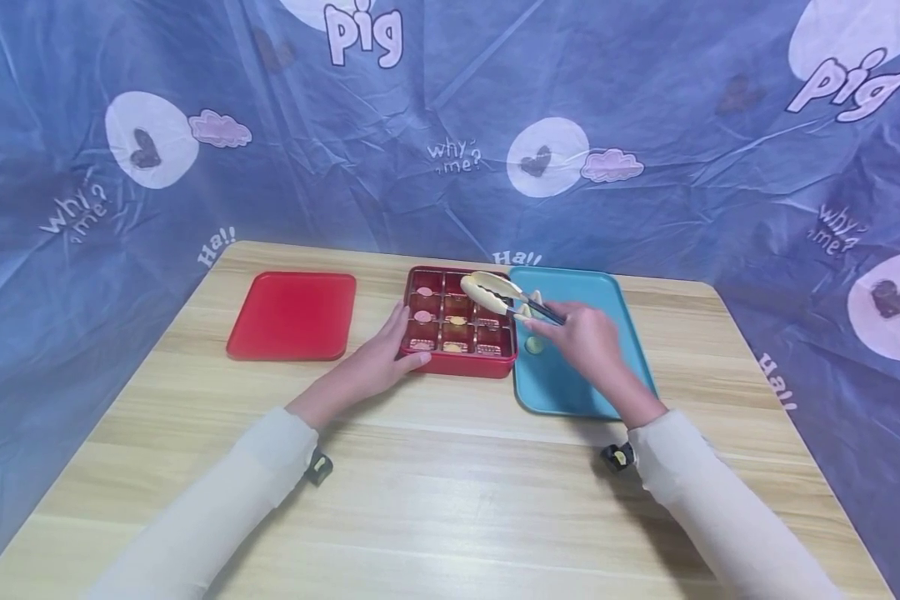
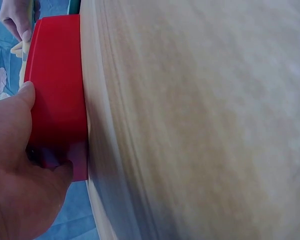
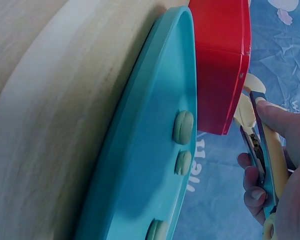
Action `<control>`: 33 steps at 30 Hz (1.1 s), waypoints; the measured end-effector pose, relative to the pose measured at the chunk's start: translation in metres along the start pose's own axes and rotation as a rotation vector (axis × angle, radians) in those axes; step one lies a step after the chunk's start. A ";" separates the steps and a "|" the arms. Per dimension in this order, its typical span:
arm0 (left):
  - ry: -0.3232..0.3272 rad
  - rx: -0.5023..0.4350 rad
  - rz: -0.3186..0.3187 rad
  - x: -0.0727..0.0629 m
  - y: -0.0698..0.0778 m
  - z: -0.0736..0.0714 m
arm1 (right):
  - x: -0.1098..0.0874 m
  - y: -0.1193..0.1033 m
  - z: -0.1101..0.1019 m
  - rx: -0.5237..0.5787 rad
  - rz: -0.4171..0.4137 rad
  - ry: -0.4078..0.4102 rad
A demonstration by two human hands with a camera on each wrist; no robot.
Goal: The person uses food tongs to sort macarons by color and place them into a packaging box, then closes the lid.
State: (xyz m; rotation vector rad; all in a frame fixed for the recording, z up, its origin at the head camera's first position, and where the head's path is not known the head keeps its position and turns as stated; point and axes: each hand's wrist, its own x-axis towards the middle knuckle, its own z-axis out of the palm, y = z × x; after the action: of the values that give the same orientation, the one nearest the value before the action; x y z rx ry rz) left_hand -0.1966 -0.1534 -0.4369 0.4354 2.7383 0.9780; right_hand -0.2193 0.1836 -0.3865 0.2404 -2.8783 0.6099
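Holds serving tongs [image 1: 495, 281] in right hand [image 1: 587, 337], fingers curled round the handles. In head view, tong heads slightly apart, over the back right part of a red compartment box [image 1: 468, 365]. Cannot tell what, if anything, lies between the heads.

Grips the box's near left corner with left hand [image 1: 375, 362]: thumb on the front wall, fingers along the left wall.

Inside the box, a three-by-three grid. Pink macarons [image 1: 423, 317] in the left column, yellow macarons [image 1: 457, 320] in the middle one; right column too unclear to read.

Just right of the box, under the right hand, a blue tray [image 1: 570, 383]. On it, green macarons [image 3: 183, 127], three in right wrist view, the lowest cut by the frame edge.

Left of the box, apart from it, on the wooden worktop [image 1: 420, 500]: a flat red square tray [image 1: 292, 317]. Behind, printed blue cloth [image 1: 345, 167].
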 end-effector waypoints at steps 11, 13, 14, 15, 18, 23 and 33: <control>0.004 -0.009 0.018 -0.001 0.001 0.001 | 0.006 -0.009 0.008 -0.011 -0.046 0.037; 0.005 -0.004 0.025 -0.002 0.002 0.000 | 0.006 -0.010 0.009 -0.013 -0.057 0.045; 0.006 -0.002 0.028 -0.002 0.003 0.000 | 0.006 -0.010 0.009 -0.015 -0.062 0.049; 0.006 0.000 0.036 -0.002 0.003 0.000 | 0.007 -0.011 0.009 -0.016 -0.065 0.052; 0.009 0.004 0.043 -0.002 0.003 0.000 | 0.006 -0.011 0.010 -0.020 -0.072 0.057; 0.009 0.004 0.040 -0.003 0.003 0.000 | 0.006 -0.010 0.011 -0.009 -0.062 0.059; 0.009 0.001 0.039 -0.003 0.002 -0.001 | 0.001 -0.005 0.005 0.010 -0.041 0.064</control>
State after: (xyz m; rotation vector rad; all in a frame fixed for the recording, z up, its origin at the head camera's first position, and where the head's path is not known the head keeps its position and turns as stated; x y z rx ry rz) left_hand -0.1932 -0.1534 -0.4345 0.4879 2.7482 0.9909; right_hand -0.2205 0.1770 -0.3890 0.2760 -2.8022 0.6134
